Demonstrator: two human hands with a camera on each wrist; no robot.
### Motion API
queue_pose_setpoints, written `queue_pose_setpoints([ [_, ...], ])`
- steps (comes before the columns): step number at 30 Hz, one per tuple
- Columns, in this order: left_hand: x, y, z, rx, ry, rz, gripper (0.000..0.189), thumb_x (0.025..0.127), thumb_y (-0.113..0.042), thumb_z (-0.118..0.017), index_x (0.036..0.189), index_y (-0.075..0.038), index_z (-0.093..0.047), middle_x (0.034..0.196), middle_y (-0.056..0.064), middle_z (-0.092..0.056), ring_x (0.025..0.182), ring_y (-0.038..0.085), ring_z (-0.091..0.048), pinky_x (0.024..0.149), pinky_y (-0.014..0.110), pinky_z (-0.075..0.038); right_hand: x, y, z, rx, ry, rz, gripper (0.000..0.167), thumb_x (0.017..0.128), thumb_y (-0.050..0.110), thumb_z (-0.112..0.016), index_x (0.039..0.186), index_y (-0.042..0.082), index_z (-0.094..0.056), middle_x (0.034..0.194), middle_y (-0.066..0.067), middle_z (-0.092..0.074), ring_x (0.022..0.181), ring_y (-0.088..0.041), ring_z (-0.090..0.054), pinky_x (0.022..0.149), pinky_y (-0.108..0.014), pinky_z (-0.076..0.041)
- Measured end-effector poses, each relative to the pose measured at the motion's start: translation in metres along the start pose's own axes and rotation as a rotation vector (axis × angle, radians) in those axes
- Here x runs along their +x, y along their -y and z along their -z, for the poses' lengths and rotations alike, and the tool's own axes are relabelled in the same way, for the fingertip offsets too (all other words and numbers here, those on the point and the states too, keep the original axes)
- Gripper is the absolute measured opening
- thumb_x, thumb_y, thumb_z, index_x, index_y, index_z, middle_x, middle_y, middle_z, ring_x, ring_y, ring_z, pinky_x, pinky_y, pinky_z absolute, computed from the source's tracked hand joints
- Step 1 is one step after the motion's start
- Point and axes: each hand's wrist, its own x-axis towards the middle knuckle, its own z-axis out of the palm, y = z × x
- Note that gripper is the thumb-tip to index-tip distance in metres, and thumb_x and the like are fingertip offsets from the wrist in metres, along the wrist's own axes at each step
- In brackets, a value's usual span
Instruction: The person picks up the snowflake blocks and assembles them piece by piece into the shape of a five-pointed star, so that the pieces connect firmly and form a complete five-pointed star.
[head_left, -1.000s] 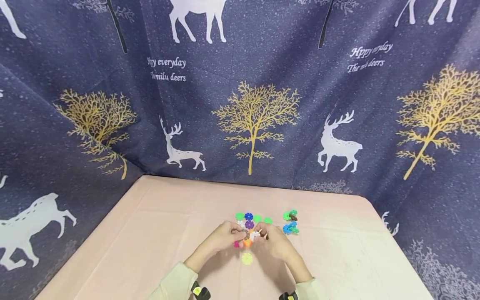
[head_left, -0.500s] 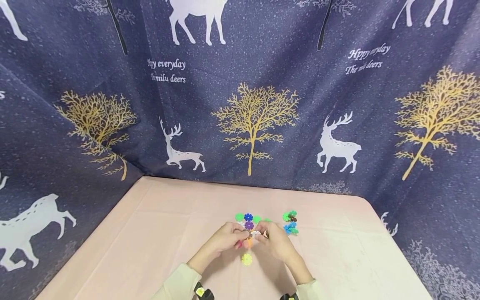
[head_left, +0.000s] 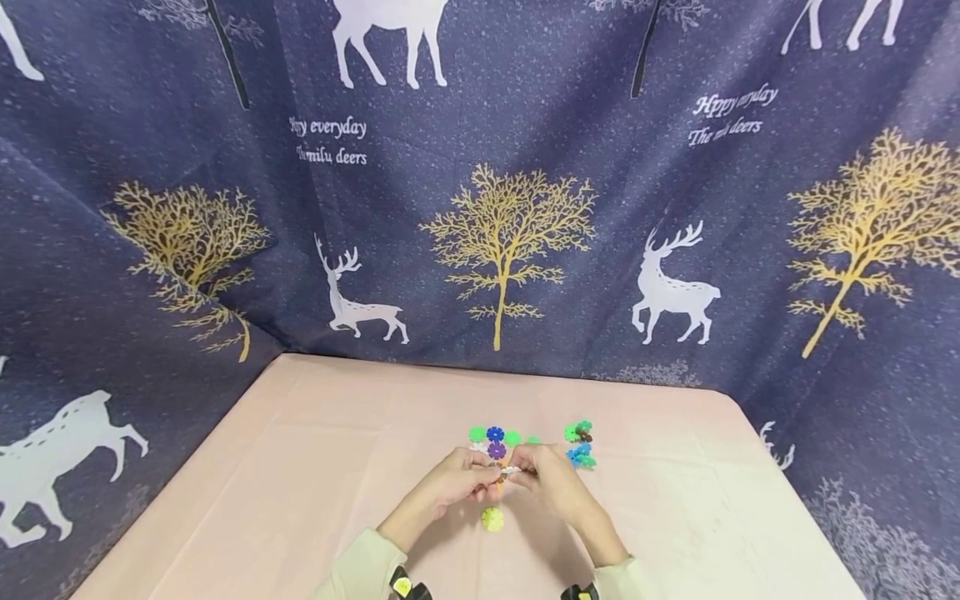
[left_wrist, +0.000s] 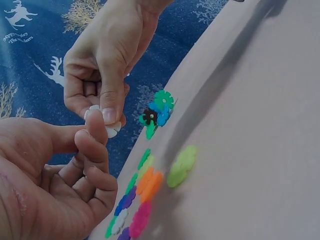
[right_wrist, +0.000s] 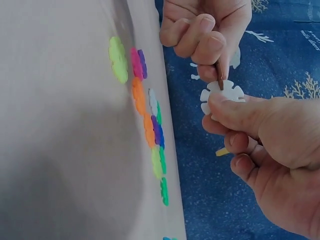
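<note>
Both hands meet above the table's middle, near rows of flat notched building discs. My right hand (head_left: 553, 482) pinches a white notched disc (right_wrist: 234, 94) between thumb and forefinger. My left hand (head_left: 459, 479) pinches a brown disc (right_wrist: 220, 77), mostly hidden by its fingers. In the right wrist view the brown disc's edge meets a notch of the white one; how deep it sits cannot be told. A small yellow piece (right_wrist: 222, 151) shows by the right hand's curled fingers; whether it is held is unclear.
Loose discs lie on the pink tablecloth (head_left: 360, 450): yellow-green (head_left: 492, 519), orange (left_wrist: 149, 184), pink (left_wrist: 140, 220), purple (head_left: 497, 450), blue (head_left: 495, 434) and green (head_left: 477, 434). To the right stand a green-and-brown cluster (head_left: 573, 432) and a blue-and-green cluster (head_left: 579, 456). A deer-print curtain (head_left: 435, 275) hangs behind.
My left hand has moved slightly right, bringing the brown disc up to the white one. The white disc has turned from face-up to nearly edge-on in the head view.
</note>
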Motion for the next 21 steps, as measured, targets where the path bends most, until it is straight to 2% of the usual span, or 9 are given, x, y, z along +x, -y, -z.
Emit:
queue_pose_setpoints([
  [7, -0.001, 0.001, 0.002, 0.009, 0.010, -0.020, 0.016, 0.098, -0.010, -0.060, 0.096, 0.004, -0.066, 0.066, -0.003, -0.065, 0.058, 0.005, -0.050, 0.056, 0.017, -0.041, 0.001, 0.000, -0.001, -0.007, 0.001, -0.005, 0.015, 0.081, 0.003, -0.079, 0.081, 0.013, -0.068, 0.073, 0.007, -0.066, 0.064, -0.001, -0.054, 0.059, -0.022, -0.050],
  [15, -0.003, 0.005, 0.004, 0.036, -0.006, -0.023, 0.019, 0.098, -0.013, -0.060, 0.096, 0.005, -0.067, 0.067, -0.004, -0.065, 0.056, 0.005, -0.051, 0.056, 0.018, -0.042, 0.000, -0.006, -0.006, -0.009, -0.006, -0.035, 0.010, 0.083, 0.011, -0.078, 0.086, 0.017, -0.070, 0.067, 0.012, -0.054, 0.059, 0.000, -0.043, 0.053, -0.020, -0.041],
  [21, -0.005, 0.006, 0.005, 0.059, -0.024, -0.032, 0.022, 0.096, -0.013, -0.063, 0.102, 0.008, -0.069, 0.068, -0.005, -0.065, 0.057, 0.005, -0.050, 0.055, 0.018, -0.040, -0.001, -0.013, -0.007, 0.035, -0.003, -0.083, 0.007, 0.085, 0.016, -0.078, 0.088, 0.018, -0.071, 0.073, 0.012, -0.060, 0.058, -0.001, -0.044, 0.052, -0.020, -0.040],
])
